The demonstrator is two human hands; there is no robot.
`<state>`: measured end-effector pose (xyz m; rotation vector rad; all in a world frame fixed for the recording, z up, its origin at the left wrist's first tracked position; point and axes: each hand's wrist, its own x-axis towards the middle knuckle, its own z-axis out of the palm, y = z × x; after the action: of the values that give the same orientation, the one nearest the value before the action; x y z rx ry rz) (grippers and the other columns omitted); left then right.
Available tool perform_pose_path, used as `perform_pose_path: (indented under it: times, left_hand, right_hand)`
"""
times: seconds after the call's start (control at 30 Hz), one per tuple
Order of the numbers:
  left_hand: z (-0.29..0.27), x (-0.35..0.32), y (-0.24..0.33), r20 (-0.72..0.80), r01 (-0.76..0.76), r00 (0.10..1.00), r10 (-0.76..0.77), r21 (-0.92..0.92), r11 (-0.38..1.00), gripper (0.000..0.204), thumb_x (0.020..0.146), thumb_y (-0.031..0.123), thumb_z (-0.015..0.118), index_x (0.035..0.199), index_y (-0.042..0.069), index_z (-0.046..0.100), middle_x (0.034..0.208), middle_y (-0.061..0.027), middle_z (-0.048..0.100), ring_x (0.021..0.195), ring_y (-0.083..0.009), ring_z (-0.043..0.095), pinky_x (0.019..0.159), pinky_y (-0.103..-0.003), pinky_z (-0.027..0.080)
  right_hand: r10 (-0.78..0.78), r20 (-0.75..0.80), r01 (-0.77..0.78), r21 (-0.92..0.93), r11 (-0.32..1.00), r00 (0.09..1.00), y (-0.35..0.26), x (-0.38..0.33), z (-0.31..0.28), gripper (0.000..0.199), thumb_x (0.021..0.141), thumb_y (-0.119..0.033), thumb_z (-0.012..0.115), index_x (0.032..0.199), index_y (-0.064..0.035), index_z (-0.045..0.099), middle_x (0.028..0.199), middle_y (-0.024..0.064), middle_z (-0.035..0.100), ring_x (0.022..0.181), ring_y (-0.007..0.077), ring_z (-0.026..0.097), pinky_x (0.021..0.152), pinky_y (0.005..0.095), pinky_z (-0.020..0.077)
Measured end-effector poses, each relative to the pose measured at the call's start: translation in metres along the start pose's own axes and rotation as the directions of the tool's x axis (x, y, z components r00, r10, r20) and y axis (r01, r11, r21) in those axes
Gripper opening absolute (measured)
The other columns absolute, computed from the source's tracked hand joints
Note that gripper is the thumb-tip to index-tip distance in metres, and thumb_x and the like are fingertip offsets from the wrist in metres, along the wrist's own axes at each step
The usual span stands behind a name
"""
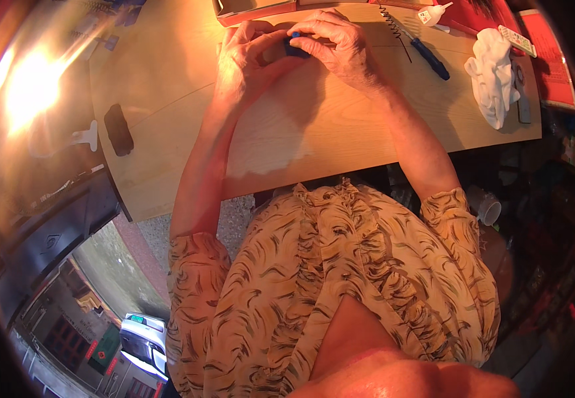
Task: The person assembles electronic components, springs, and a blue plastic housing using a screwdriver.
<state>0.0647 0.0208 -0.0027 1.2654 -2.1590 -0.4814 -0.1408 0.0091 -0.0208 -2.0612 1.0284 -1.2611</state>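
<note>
Near the far edge of the wooden table [267, 152], my two hands meet around a small dark blue object [295, 49]. Its kind cannot be made out, since the fingers cover much of it. My left hand [246, 58] curls around it from the left, thumb stretched toward the right hand. With thumb and fingertips my right hand [340, 48] pinches its upper part. To the right of that hand lies a screwdriver [430, 60] with a blue handle, beside a dark coiled wire [393, 23].
A red-edged shallow box [261, 12] stands beyond my hands. At the right are a crumpled white cloth [491, 76], a small white squeeze bottle [431, 14] and a red box [547, 60]. A dark brown oblong object [118, 130] lies at the left, near a bright glare.
</note>
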Motion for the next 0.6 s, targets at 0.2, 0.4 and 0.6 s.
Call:
perform_pose_path:
  times: [0.2,0.4,0.6]
  left_hand:
    - [0.004,-0.005,-0.008,-0.136,-0.012,0.991,-0.005,-0.121,0.993,0.054,0.077,0.025,0.087,0.127,0.012,0.071,0.117,-0.0030,0.067,0.109,-0.0216,0.063,0.091,-0.035,0.054]
    - [-0.008,-0.013,0.011,0.007,0.155,0.947,-0.320,-0.884,0.441,0.045,0.092,0.021,0.077,0.132,0.002,0.065,0.115,-0.0061,0.070,0.104,-0.0137,0.067,0.091,-0.030,0.056]
    - [-0.021,-0.016,0.034,0.141,0.217,0.912,-0.386,-0.963,0.162,0.036,0.099,0.021,0.068,0.130,0.002,0.066,0.116,-0.0036,0.071,0.102,-0.0106,0.064,0.089,-0.027,0.050]
  right_hand:
    - [0.244,-0.054,-0.224,0.242,0.944,0.968,-0.010,-0.002,-0.009,0.015,0.092,-0.014,0.074,0.103,-0.0032,0.075,0.098,0.0057,0.074,0.088,0.0170,0.069,0.077,0.0296,0.0558]
    - [0.425,0.376,-0.319,0.926,-0.201,0.824,0.004,-0.008,-0.019,0.023,0.100,-0.008,0.060,0.120,0.0033,0.064,0.109,0.0137,0.069,0.092,0.0206,0.067,0.083,0.0343,0.0571]
    - [0.537,0.455,-0.189,0.859,-0.476,0.710,-0.033,-0.009,0.019,0.027,0.103,-0.018,0.059,0.121,0.0018,0.059,0.110,0.0134,0.066,0.095,0.0243,0.065,0.091,0.0408,0.0567]
